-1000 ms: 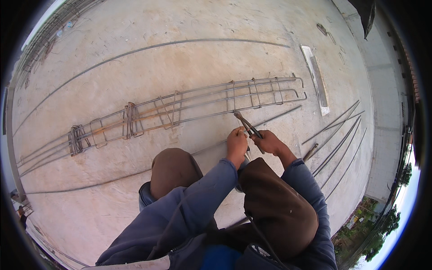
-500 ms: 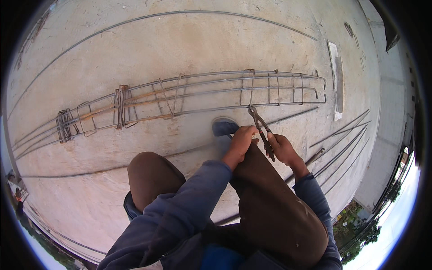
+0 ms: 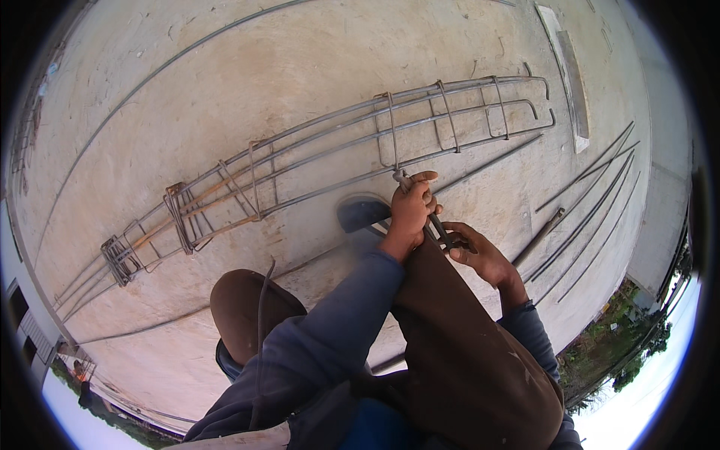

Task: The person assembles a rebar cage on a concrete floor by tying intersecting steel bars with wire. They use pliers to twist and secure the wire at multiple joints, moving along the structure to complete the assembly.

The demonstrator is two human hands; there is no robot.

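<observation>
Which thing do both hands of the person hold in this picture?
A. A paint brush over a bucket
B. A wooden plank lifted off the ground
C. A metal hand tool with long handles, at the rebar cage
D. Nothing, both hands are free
C: the left hand and the right hand both grip a metal hand tool whose tip meets a bar of the rebar cage lying on the concrete ground.

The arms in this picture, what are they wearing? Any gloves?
No gloves: the left hand and the right hand are both bare. Both arms wear long sleeves of dusty blue-grey cloth, loose and creased, reaching down to the wrists. The left sleeve fills much of the view; only a short part of the right sleeve shows, with a plain cuff.
</observation>
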